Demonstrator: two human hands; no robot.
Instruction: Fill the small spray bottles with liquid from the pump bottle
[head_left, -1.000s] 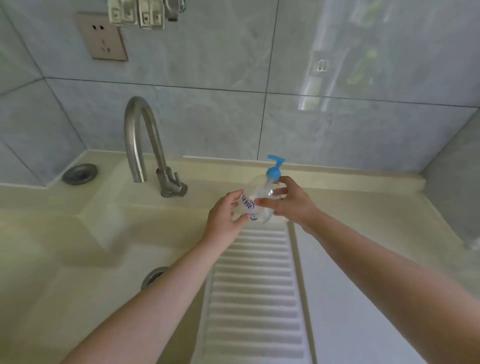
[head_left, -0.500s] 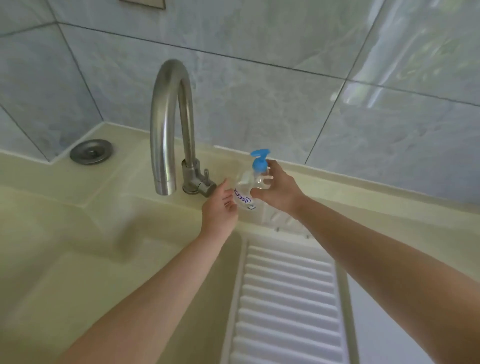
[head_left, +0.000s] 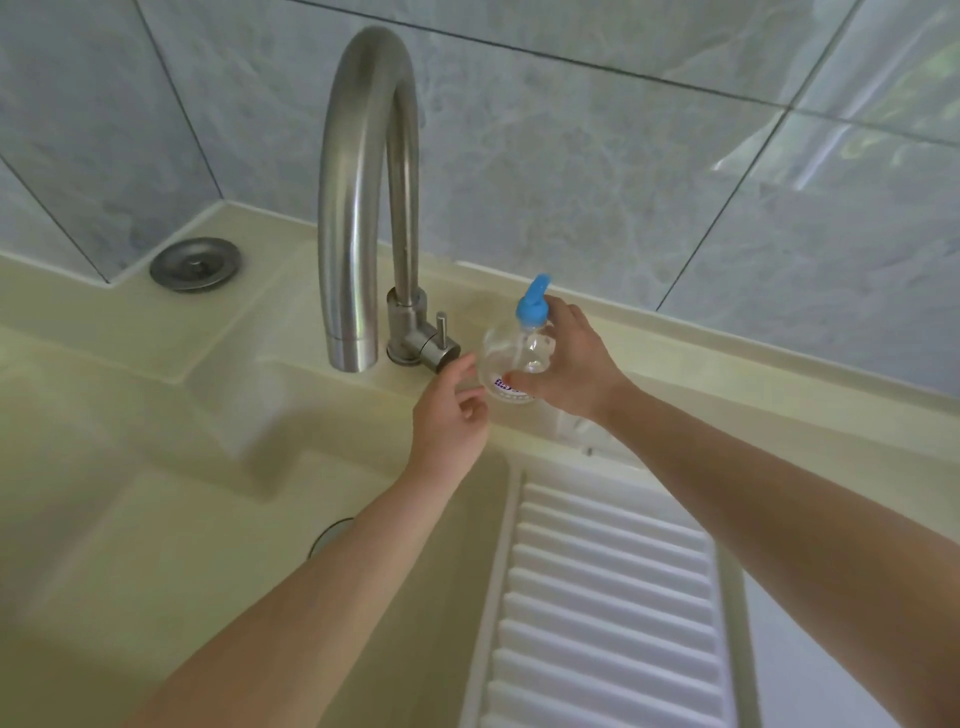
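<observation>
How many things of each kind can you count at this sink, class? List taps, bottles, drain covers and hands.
Taps: 1, the steel tap
Bottles: 1, the pump bottle
Drain covers: 1, the loose drain cover
Hands: 2, left hand, right hand
Total: 5

Soft, even daylight fills the scene, a bright window reflection glaring off the glossy wall tiles (head_left: 779, 156) up and right of the faucet (head_left: 363, 197); wide-angle bending bows the grout lines, and the forearms nearest the lens blur slightly
</observation>
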